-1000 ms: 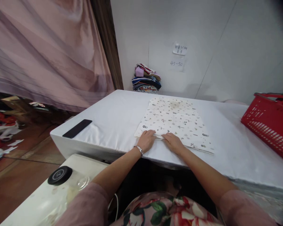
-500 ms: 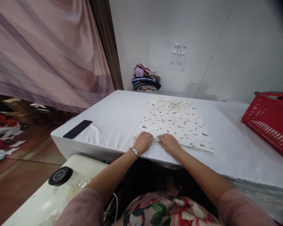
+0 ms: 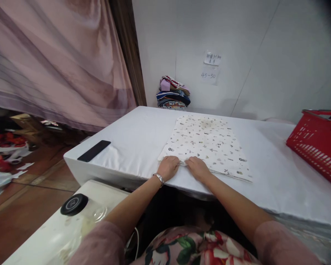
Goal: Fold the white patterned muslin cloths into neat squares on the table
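A white folded cloth [image 3: 205, 143] printed with small plant-like motifs lies flat on the white-covered table [image 3: 135, 136]. Its layered near edge faces me. My left hand [image 3: 168, 167], with a silver bracelet at the wrist, is closed on the near left part of that edge, fingers curled over the top. Close beside it, my right hand [image 3: 196, 167] grips the same edge a little farther right, its thumb side toward the left hand. The undersides of both hands are hidden.
A black phone-like slab [image 3: 94, 151] lies at the table's left. A red plastic basket [image 3: 317, 140] stands at the right. Folded fabrics [image 3: 173, 94] are piled by the wall. A white side surface [image 3: 52, 228] holds a round black object [image 3: 74, 204]. A pink curtain [image 3: 71, 55] hangs at the left.
The view has shifted slightly, so everything sits a little farther right. Both hands keep their place on the cloth's near edge.
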The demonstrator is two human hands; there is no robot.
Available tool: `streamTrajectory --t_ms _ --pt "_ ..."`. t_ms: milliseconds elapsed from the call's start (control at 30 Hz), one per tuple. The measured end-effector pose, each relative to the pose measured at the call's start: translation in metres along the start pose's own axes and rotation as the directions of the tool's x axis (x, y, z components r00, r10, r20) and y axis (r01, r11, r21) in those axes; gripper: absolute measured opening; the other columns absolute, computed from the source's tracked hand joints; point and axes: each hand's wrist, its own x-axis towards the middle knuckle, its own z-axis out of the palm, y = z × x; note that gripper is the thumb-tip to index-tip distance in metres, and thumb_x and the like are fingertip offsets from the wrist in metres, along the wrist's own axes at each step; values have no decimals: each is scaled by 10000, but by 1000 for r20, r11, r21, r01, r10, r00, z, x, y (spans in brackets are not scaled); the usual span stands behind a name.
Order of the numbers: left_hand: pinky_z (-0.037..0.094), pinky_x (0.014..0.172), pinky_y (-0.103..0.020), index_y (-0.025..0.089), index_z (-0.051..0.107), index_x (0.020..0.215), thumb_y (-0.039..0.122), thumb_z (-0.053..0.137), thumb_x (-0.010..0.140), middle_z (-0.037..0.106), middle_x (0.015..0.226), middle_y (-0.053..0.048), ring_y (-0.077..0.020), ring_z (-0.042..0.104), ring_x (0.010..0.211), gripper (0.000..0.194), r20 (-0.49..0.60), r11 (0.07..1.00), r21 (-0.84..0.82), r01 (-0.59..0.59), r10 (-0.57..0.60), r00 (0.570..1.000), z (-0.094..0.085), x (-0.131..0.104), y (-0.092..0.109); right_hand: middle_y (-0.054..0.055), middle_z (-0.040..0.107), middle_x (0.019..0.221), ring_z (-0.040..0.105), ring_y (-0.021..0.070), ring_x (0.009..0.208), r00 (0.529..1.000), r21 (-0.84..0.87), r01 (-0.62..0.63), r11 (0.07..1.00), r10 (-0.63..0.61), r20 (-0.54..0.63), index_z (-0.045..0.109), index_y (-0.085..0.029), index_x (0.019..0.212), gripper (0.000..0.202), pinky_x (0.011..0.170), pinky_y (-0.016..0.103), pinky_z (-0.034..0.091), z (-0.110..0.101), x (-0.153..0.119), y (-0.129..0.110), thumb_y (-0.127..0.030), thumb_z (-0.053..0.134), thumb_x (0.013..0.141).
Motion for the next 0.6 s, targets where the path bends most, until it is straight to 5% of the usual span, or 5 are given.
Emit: streamTrajectory --t_ms 233,600 --pt "379 822 -360 173 582 836 148 490 821 609 990 -60 -191 532 943 96 47 988 151 -33 26 999 -5 -1 -1 54 549 900 447 169 838 1000 -31 -4 1000 5 27 590 -189 989 200 689 274 303 -2 0 -2 -214 411 902" --pt "376 809 -354 173 555 810 160 471 828 607 828 -42 -179 546 832 87 42 992 121 -31 26 999 -4 -2 -6 70 552 935 455 186 878 1000 11 12 1000 -12 11 579 -180 1025 213 736 293 330 6 25 -23 -198 407 900"
